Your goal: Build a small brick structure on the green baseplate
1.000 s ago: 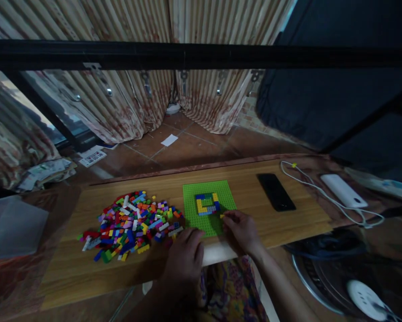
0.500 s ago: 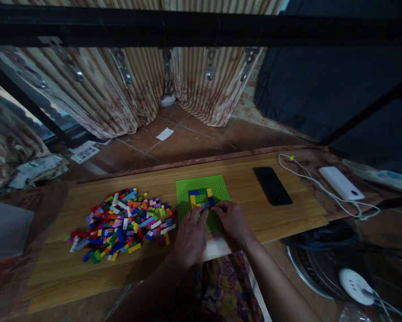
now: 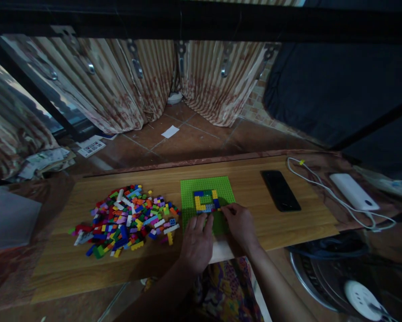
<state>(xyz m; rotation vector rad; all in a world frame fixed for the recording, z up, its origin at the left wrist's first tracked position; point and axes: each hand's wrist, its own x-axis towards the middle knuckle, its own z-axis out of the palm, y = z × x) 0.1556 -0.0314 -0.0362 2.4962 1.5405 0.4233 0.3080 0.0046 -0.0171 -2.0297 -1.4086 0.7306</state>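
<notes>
Head camera gives me both hands low at the near edge of the green baseplate. My right hand has its fingertips drawn together at the near right corner of the brick frame, and they seem to touch the bricks there; whether a loose brick sits between them I cannot tell, since the light is dim and the fingers cover the spot. My left hand lies flat with its fingers loosely spread on the near part of the baseplate, fingertips just beside the frame's near side, holding nothing that I can see. The frame is a small square outline of blue, yellow and grey bricks with green showing in its middle, standing on the middle of the baseplate. That plate lies on the wooden tabletop, near its front edge. To the left, well apart from the hands, spreads a pile of loose bricks in many colours. To the right lie a dark phone, face up, then a white cable and a white power bank near the far right corner. Beyond the table hang striped curtains over a tiled floor.
</notes>
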